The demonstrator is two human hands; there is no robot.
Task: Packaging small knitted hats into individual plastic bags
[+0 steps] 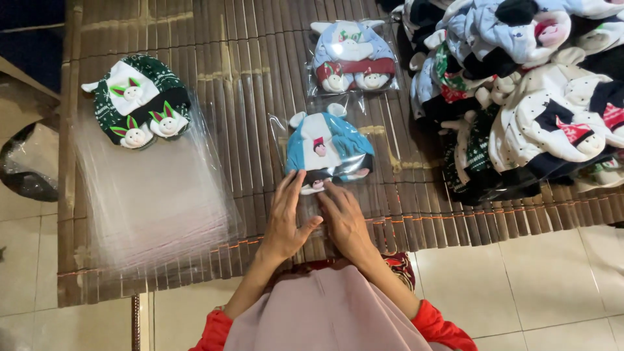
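Two hands at work, ours, flat on the open end of a clear bag. Left hand (284, 220) and right hand (344, 221) lie side by side, fingers (290, 188) stretched out and pressing down, gripping nothing. Under them, the teal and white baby set (327, 151) sits in its clear bag (284, 133) on the bamboo mat (247, 78), near our edge. We judge this as the sealing step: flap folded, being smoothed. Next calls for an even press along the flap, with no crease. One sealed blue and red set (351, 57) lies beyond. A green set (140, 101) rests on the stack of empty bags (156, 201), left. Unpacked sets (533, 84) are heaped right.
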